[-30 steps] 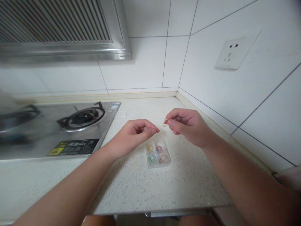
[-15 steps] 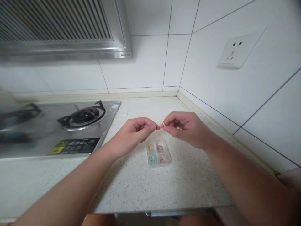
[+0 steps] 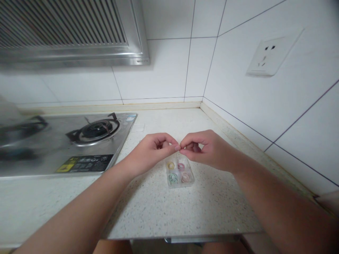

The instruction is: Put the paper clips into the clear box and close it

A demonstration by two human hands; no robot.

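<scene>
My left hand [image 3: 159,147] and my right hand [image 3: 201,145] meet fingertip to fingertip above the counter. Both are closed in a pinch on a small pale-yellow elastic band [image 3: 180,148], mostly hidden by the fingers. Just below them on the counter sits a clear divided box [image 3: 181,186], with no lid on it. Its compartments hold coloured elastic bands: yellow bands [image 3: 171,165] and magenta bands [image 3: 181,166] at the back, green bands [image 3: 173,178] and pale pink bands [image 3: 185,177] at the front.
A gas stove [image 3: 106,144] lies to the left, under a metal range hood [image 3: 132,53]. A flat clear piece [image 3: 138,127] rests on the speckled counter [image 3: 159,215] beside the stove. Tiled walls meet in the back corner, with a socket [image 3: 265,56] on the right.
The pale-yellow band showed as a loop at my right fingertips. My right hand has moved slightly down and left, my left slightly right; the fingertips now press together, covering most of the band.
</scene>
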